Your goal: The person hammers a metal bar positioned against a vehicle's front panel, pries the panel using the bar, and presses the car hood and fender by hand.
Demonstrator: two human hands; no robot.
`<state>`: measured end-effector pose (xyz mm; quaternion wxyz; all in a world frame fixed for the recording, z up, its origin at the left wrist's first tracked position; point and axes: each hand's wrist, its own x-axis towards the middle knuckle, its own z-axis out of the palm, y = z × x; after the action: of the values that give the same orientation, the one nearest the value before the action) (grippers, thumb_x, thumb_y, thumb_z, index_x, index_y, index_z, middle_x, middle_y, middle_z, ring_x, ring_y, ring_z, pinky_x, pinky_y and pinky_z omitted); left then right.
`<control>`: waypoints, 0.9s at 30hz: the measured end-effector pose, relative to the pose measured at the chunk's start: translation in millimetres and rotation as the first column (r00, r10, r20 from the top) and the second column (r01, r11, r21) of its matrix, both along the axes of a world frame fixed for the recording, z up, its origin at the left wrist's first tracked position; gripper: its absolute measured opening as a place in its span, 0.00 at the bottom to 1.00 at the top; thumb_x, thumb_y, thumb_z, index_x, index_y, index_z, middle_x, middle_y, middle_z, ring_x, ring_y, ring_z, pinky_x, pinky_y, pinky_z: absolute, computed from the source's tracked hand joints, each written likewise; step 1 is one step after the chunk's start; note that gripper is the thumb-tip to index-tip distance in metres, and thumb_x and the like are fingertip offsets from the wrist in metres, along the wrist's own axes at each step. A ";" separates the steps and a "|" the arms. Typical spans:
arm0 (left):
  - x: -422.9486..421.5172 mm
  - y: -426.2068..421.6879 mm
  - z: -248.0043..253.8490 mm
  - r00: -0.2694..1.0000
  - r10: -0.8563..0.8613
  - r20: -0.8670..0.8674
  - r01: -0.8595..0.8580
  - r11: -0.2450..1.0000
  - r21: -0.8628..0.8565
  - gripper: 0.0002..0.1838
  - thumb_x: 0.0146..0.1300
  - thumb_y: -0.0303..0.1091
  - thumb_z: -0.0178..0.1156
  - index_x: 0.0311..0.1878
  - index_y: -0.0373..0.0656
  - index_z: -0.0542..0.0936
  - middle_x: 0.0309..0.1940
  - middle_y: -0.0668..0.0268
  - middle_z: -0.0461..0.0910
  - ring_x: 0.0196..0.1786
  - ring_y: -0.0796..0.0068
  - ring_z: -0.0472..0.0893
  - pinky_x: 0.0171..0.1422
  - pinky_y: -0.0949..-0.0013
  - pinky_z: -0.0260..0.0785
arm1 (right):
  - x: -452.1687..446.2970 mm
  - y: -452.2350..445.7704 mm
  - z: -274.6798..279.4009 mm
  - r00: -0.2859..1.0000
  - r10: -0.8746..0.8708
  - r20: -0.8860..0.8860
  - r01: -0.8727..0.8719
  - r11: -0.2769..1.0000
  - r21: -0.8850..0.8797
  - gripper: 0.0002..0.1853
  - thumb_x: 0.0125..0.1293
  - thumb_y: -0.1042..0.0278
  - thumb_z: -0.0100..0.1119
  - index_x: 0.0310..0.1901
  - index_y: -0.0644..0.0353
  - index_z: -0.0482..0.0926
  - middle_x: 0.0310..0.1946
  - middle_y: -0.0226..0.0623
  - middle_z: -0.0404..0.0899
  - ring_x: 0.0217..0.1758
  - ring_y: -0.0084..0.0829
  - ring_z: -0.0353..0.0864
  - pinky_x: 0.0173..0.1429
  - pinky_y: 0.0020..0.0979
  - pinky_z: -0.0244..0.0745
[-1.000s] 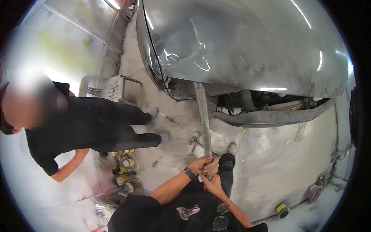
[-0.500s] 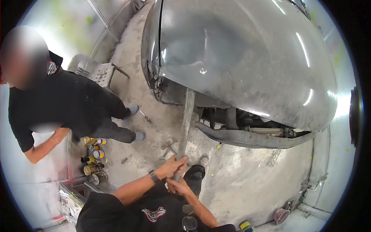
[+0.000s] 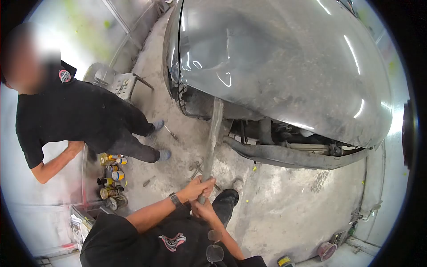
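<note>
Both my hands grip the near end of a long grey bar (image 3: 212,142). My left hand (image 3: 195,188), with a dark watch on its wrist, is closed round the bar. Just below it, my right hand (image 3: 203,210) is also closed on the bar, its fingers partly hidden. From my hands the bar slants up and away to the front edge of a grey car hood (image 3: 284,66). Its far tip goes under that edge and is hidden. Below the hood is the exposed front of the car, with a dark curved crossmember (image 3: 289,155).
A co-worker (image 3: 71,111) in black stands at the left, near a grey chair (image 3: 122,84). Several cans (image 3: 116,202) line the left wall. A cross-shaped wrench (image 3: 195,167) and a screwdriver-like tool (image 3: 171,133) lie on the floor. A pinkish bucket (image 3: 327,251) sits lower right.
The view has shifted slightly. The reflections on the hood above the bar's tip have changed shape. My hands keep their hold on the bar, which has barely moved against the car.
</note>
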<state>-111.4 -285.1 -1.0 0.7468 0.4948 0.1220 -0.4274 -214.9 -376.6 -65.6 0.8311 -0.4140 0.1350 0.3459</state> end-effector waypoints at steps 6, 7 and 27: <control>-0.7 -9.1 -10.0 0.979 -0.206 -0.013 0.139 0.706 -0.694 0.26 0.73 0.58 0.52 0.24 0.49 0.66 0.16 0.78 0.63 0.18 0.81 0.64 0.25 0.76 0.58 | -10.8 -19.0 7.2 0.986 0.154 -0.057 -0.130 0.945 0.299 0.19 0.69 0.64 0.60 0.21 0.54 0.65 0.11 0.27 0.62 0.11 0.24 0.62 0.22 0.30 0.60; 0.9 -7.3 -15.2 0.966 -0.258 -0.022 0.161 0.664 -0.730 0.27 0.73 0.58 0.52 0.23 0.50 0.66 0.15 0.78 0.63 0.17 0.82 0.63 0.24 0.77 0.57 | -11.3 -20.6 4.9 0.987 0.152 -0.052 -0.125 0.931 0.344 0.20 0.69 0.65 0.61 0.21 0.54 0.65 0.11 0.27 0.62 0.11 0.24 0.61 0.22 0.30 0.58; -2.0 -2.1 -8.5 0.934 -0.296 -0.200 0.125 0.794 -0.595 0.23 0.77 0.45 0.50 0.22 0.51 0.63 0.14 0.79 0.57 0.17 0.84 0.57 0.26 0.75 0.55 | -21.2 7.4 49.7 0.975 -0.218 0.038 0.201 0.800 -0.565 0.19 0.63 0.60 0.68 0.24 0.68 0.77 0.16 0.35 0.77 0.16 0.25 0.76 0.22 0.31 0.69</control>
<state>-113.4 -287.2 -9.5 0.7824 0.1916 0.0369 -0.5915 -236.1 -369.3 -15.9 0.7021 -0.6191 0.2879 0.2024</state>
